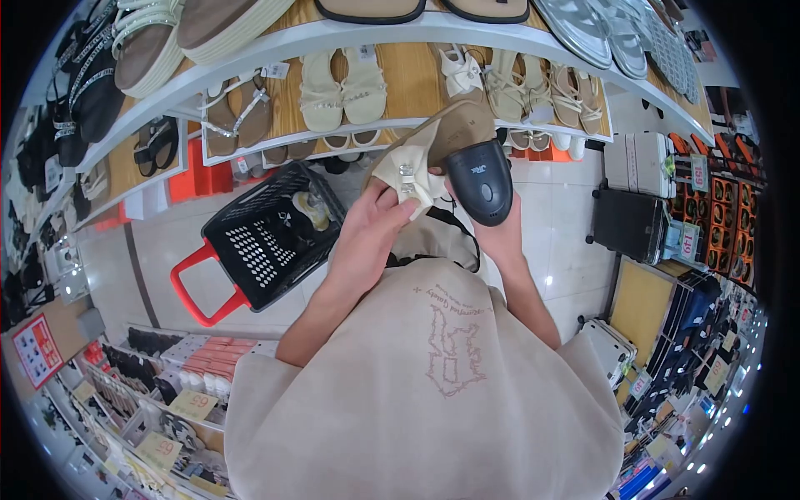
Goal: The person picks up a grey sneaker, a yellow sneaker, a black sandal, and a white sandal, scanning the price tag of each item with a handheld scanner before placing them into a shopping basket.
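left hand (367,229) is closed on a cream sandal (433,146): fingers (385,198) wrap the toe end where a small bow with a metal trim sits, thumb on the near side. sandal is raised in front of the chest, well above the floor, footbed turned toward the camera. its long axis runs from the left hand up and to the right, heel end toward the shelf (333,37).

right hand (492,225) is closed around the grip of a dark handheld barcode scanner (479,179). scanner head sits just beside the sandal's heel half, touching or nearly so; can't tell which, the two overlap in this view. the window end seems to face the footbed, but the lens distortion makes that a loose read.

key relation: the sandal lies up and left of the right hand's fingers, the scanner up and right of the left hand's. the left hand alone carries the sandal, the right hand alone the scanner.

around them: white curved shelves with rows of pale sandals, a black shopping basket with red handle (262,237) on the floor to the left with a pair of items in it, a beige tote bag (425,383) hanging in front of the body, price tags and stock racks along both edges.
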A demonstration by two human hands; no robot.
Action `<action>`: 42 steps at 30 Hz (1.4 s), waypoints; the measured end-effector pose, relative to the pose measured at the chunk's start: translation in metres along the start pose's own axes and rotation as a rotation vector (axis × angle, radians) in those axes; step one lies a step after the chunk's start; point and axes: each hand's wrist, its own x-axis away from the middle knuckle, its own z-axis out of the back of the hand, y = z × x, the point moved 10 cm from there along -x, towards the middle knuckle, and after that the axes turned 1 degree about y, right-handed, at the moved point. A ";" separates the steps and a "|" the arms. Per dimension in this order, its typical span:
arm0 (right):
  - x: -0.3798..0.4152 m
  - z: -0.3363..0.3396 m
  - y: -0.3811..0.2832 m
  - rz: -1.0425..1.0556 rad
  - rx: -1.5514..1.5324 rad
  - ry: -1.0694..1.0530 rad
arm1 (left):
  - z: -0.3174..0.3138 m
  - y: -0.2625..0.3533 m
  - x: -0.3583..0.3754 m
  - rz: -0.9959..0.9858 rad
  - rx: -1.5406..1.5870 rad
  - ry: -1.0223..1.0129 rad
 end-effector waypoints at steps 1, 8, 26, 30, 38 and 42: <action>0.000 0.002 -0.001 -0.033 -0.017 0.023 | 0.008 -0.004 -0.004 0.008 0.055 0.042; 0.012 0.025 -0.013 -0.069 -0.062 0.177 | 0.052 -0.045 -0.087 -0.073 0.543 0.192; 0.044 0.031 0.023 -0.147 -0.025 0.071 | 0.094 -0.115 -0.206 -0.029 0.363 0.364; 0.046 0.036 0.032 -0.172 -0.022 0.114 | 0.055 -0.137 -0.193 0.170 0.206 0.262; 0.052 0.043 0.025 -0.197 -0.012 0.135 | 0.024 -0.150 -0.284 0.206 0.513 0.324; 0.064 0.042 0.046 -0.190 -0.053 0.164 | 0.029 -0.158 -0.302 0.178 0.714 0.422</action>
